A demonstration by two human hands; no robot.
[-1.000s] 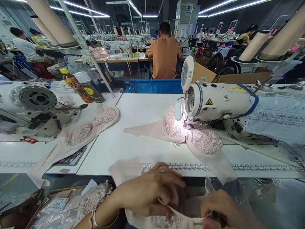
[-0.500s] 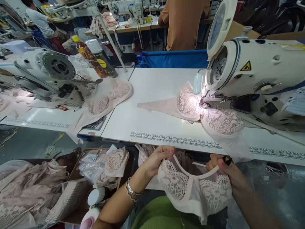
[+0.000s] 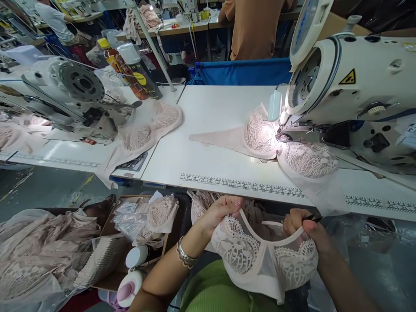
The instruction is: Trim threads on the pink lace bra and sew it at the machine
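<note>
A pale pink lace bra hangs between my two hands, below the table's front edge. My left hand pinches the top of one cup, thumb and fingers pressed together. At the other cup's upper edge, my right hand grips the fabric. A small dark pointed tool, perhaps thread snips, also sticks out of that hand. Another lace bra lies under the lit needle of the sewing machine, one cup and wing draping over the table edge.
A second sewing machine stands at left with a bra beside it. Two bottles stand behind. Below left are a carton of lace pieces, a heap of pink fabric and a white bottle. People work beyond the blue cloth.
The view has shifted slightly. The bra in my hands is spread a little wider and turned, so its lace cups face the camera more. Both hands keep their hold.
</note>
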